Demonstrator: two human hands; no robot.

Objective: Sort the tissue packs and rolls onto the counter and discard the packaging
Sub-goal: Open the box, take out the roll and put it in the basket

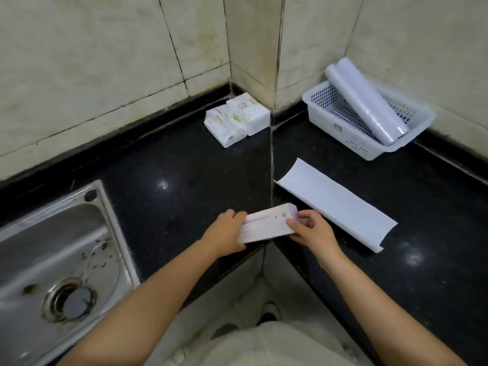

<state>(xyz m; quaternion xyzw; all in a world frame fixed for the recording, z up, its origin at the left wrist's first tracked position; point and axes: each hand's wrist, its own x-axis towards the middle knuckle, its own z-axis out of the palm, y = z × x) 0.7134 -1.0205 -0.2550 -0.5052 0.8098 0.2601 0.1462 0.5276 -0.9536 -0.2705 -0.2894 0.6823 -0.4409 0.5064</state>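
Both hands hold a flat white box with purple print (pixel 266 224) over the inner corner of the black counter (pixel 171 159). My left hand (pixel 224 231) grips its left end and my right hand (pixel 311 229) pinches its right end. To the right lies a long curved white sheet of packaging (pixel 335 204). Several white tissue packs (pixel 236 118) are piled in the far corner against the wall. A long plastic-wrapped white roll (pixel 365 100) leans in a white perforated basket (pixel 343 136) at the back right.
A steel sink (pixel 52 260) with a drain is set into the counter at the left. Tiled walls enclose the counter at the back, with a wall corner jutting out between the tissue packs and the basket. Below me are the floor and my shoe.
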